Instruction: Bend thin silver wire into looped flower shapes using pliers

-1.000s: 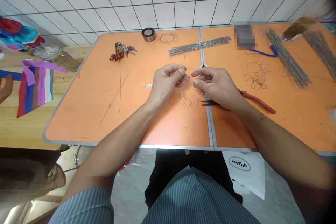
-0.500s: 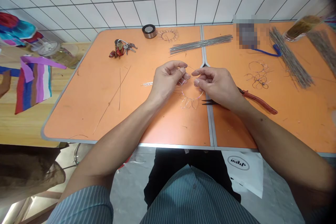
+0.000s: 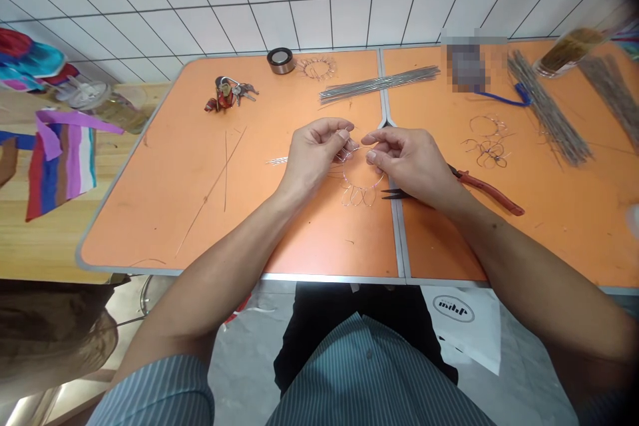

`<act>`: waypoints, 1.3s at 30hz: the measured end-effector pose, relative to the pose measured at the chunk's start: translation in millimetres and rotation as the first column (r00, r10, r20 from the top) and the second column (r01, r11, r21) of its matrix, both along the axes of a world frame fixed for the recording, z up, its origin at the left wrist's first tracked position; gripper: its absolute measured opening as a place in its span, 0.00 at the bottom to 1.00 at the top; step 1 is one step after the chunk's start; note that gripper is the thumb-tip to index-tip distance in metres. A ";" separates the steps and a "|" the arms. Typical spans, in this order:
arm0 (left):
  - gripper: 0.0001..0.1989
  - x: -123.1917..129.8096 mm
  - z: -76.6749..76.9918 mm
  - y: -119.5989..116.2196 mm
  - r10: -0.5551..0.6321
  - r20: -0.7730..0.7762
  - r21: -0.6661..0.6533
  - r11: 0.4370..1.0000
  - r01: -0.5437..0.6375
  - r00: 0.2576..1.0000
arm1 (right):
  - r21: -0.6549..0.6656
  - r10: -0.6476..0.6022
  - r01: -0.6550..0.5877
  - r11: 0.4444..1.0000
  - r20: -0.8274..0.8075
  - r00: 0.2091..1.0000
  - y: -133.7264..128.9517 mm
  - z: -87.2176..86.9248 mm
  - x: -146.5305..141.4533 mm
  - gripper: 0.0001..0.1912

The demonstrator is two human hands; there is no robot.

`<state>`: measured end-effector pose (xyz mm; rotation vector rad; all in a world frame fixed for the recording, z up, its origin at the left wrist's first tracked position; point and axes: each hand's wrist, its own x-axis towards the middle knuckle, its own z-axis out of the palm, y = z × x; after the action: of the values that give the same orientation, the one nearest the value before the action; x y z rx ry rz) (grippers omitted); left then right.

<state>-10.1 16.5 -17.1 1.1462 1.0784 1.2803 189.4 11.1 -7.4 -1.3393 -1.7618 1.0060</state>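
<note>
Between my hands is a thin wire ring (image 3: 360, 187) with small wire loops along its lower edge. My left hand (image 3: 317, 150) pinches the ring's upper left part between thumb and index finger. My right hand (image 3: 404, 154) is closed at the ring's right side, its thumb and fingers bent round the wire; the exact grip is partly hidden. Short straight wires (image 3: 277, 161) stick out to the left from behind my left hand. Under my right forearm lie pliers with red handles (image 3: 492, 193), their dark jaws showing left of the wrist.
Keys (image 3: 232, 94), a tape roll (image 3: 281, 60) and another looped wire ring (image 3: 317, 68) lie toward the tiled wall. A wire bundle (image 3: 379, 84) crosses the table seam. At right are tangled wires (image 3: 492, 153), a second wire bundle (image 3: 552, 110) and a cup (image 3: 569, 52).
The view has shifted slightly, so everything sits a little further left. Both hands keep nearly the same pose on the wire ring.
</note>
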 end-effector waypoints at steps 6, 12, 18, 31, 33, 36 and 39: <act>0.06 0.4 0.1 -0.4 0.015 -0.008 -0.009 1.000 -0.015 1.000 | -0.007 -0.011 0.012 1.000 0.009 1.000 1.0 0.3 -0.4 0.12; 0.08 0.5 -1.2 0.5 0.021 -0.022 -0.004 1.000 -0.021 1.000 | -0.018 0.015 -0.015 1.000 -0.022 1.000 3.1 -2.4 1.1 0.12; 0.07 0.2 -2.8 1.4 0.011 -0.036 0.023 1.000 -0.010 0.999 | 0.057 0.041 -0.042 0.998 0.010 0.999 3.5 -6.9 3.2 0.11; 0.03 0.0 -7.0 3.7 0.048 -0.088 0.103 0.994 -0.038 0.995 | 0.003 0.088 -0.088 0.996 0.040 0.995 5.0 -3.0 4.6 0.15; 0.01 -0.1 -6.8 3.4 0.029 -0.128 0.106 0.994 -0.016 0.991 | 0.006 0.094 -0.094 0.996 -0.014 0.995 4.8 0.3 5.0 0.13; 0.03 0.7 -5.5 1.6 -0.045 -0.199 0.087 0.994 0.063 0.979 | 0.054 0.108 -0.105 0.993 -0.058 0.992 5.8 2.9 6.7 0.12; 0.04 2.5 -4.4 -0.9 -0.119 -0.239 0.087 0.986 0.144 0.964 | 0.071 0.084 -0.081 0.994 -0.042 0.996 8.2 3.0 8.9 0.09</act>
<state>-7.7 15.7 -21.6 1.4515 1.0951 1.1275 198.3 19.4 -4.3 -1.2009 -1.8143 1.0022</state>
